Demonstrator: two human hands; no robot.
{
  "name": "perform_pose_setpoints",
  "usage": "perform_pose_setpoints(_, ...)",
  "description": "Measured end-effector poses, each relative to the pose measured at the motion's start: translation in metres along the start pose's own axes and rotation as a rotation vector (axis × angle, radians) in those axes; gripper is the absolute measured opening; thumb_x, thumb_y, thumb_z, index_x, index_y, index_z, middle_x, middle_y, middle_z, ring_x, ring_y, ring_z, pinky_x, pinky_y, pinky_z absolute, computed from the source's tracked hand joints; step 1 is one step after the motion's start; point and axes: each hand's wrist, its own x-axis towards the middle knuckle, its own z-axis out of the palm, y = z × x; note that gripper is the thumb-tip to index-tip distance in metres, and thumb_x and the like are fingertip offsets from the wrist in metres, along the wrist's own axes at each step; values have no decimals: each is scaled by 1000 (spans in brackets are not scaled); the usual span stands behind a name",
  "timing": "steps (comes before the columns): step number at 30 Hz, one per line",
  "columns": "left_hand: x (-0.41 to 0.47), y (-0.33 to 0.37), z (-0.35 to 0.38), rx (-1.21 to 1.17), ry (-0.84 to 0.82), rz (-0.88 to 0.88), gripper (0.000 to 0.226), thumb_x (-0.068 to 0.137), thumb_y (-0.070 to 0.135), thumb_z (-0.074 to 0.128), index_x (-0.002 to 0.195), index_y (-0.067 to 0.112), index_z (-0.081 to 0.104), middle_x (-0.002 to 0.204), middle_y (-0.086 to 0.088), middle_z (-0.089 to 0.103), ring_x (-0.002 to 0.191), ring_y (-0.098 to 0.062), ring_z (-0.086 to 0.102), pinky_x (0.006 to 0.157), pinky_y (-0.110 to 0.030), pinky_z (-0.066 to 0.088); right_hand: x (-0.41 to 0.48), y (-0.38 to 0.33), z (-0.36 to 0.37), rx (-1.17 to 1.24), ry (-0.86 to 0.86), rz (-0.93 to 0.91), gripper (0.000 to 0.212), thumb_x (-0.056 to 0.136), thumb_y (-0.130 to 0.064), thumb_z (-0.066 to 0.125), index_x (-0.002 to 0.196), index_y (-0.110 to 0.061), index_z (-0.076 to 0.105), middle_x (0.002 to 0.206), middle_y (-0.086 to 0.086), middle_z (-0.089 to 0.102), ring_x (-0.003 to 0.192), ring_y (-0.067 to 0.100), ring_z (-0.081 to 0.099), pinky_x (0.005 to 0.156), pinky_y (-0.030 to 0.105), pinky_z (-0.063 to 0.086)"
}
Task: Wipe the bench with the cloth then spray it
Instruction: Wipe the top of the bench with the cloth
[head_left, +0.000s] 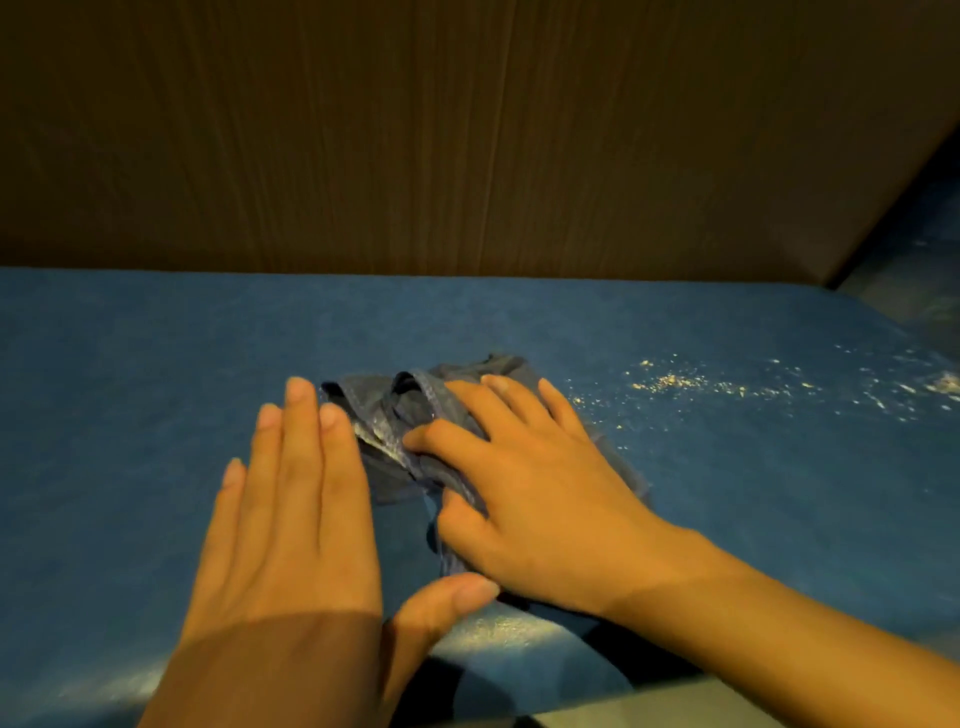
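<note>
A crumpled grey-blue cloth (395, 415) lies in the middle of the blue bench (727, 493). My right hand (530, 483) rests on top of the cloth, fingers spread and curled into its folds, pressing it to the bench. Just left of the cloth, my left hand (296, 514) lies flat on the bench with fingers straight and together; its thumb reaches toward the cloth's near edge. Pale crumbs (675, 384) are scattered on the bench to the right of the cloth. No spray bottle is in view.
A brown wood-grain wall (467, 130) rises right behind the bench. The bench's front edge (597, 701) runs along the bottom of the view. At the far right the wall ends and a dim blue surface (914, 270) continues beyond it.
</note>
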Motion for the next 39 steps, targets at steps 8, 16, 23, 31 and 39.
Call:
perform_pose_setpoints(8,-2,23,40,-2,-78,71,100,81,75,2,120,-11,35,120,-39,55,115,-37,33,113,-18,-8,-55,31,-1,-75,157,41,46,65,-41,43,111,-44,49,125,-6,61,125,20,46,102,55,33)
perform_pose_setpoints(16,-5,26,50,125,-49,56,94,87,66,3,114,-16,39,108,-42,59,94,-59,59,86,-46,28,-6,30,-6,5,44,109,59,76,-45,26,134,-47,37,151,-6,34,144,26,21,114,55,10)
perform_pose_setpoints(23,-11,23,49,157,-72,67,98,88,66,9,109,-17,56,109,-40,60,95,-58,59,86,-46,31,94,66,-11,9,66,194,46,90,-34,42,135,-42,41,150,-2,34,138,27,27,112,56,14)
perform_pose_setpoints(31,-12,19,59,140,-8,108,89,86,68,9,112,-10,43,113,-39,58,113,-42,50,89,-46,31,150,115,-25,-12,14,345,44,90,-43,36,134,-36,42,137,11,46,122,39,44,97,52,34)
perform_pose_setpoints(39,-11,23,55,163,-21,90,96,87,67,10,111,-15,52,112,-40,59,107,-50,57,88,-46,31,105,125,-27,-13,52,311,40,89,-35,39,129,-33,45,135,10,45,122,37,42,99,50,36)
